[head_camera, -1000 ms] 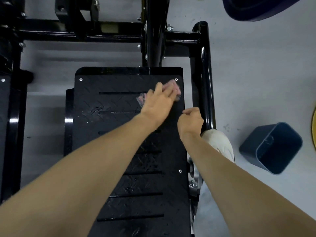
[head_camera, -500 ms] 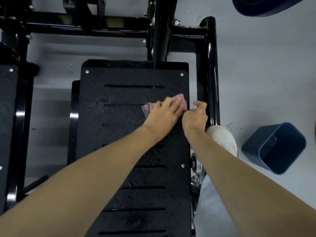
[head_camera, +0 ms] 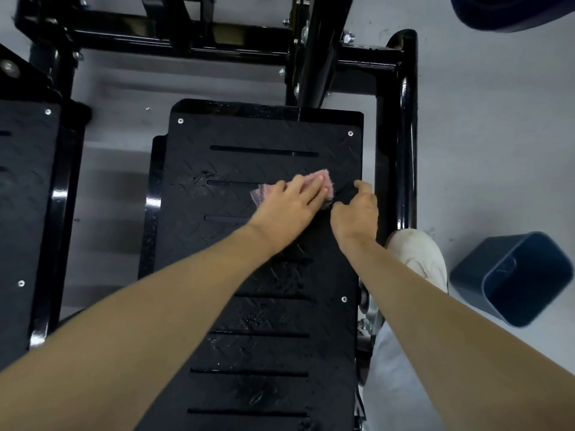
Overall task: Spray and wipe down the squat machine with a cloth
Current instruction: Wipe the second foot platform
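The squat machine's black checker footplate (head_camera: 236, 138) fills the middle of the head view, with wet streaks on its near half. A pink cloth (head_camera: 323, 179) lies on the plate's right side, about a third of the way down. My left hand (head_camera: 289, 206) presses flat on it with straight fingers. My right hand (head_camera: 357, 213) rests on the plate just right of the cloth. Its fingers are curled and their tips meet the cloth's right edge. Whether they pinch the cloth is hidden. No spray bottle is in sight.
The machine's black tubular frame (head_camera: 403, 144) runs along the plate's right side and across the top. A second footplate (head_camera: 25, 188) sits at the left. My white shoe (head_camera: 418, 251) stands on the grey floor beside a tipped dark blue bin (head_camera: 525, 279).
My left hand slid the cloth back from the plate's far right corner toward me. My right hand moved forward from the plate's edge until its fingers reached the cloth.
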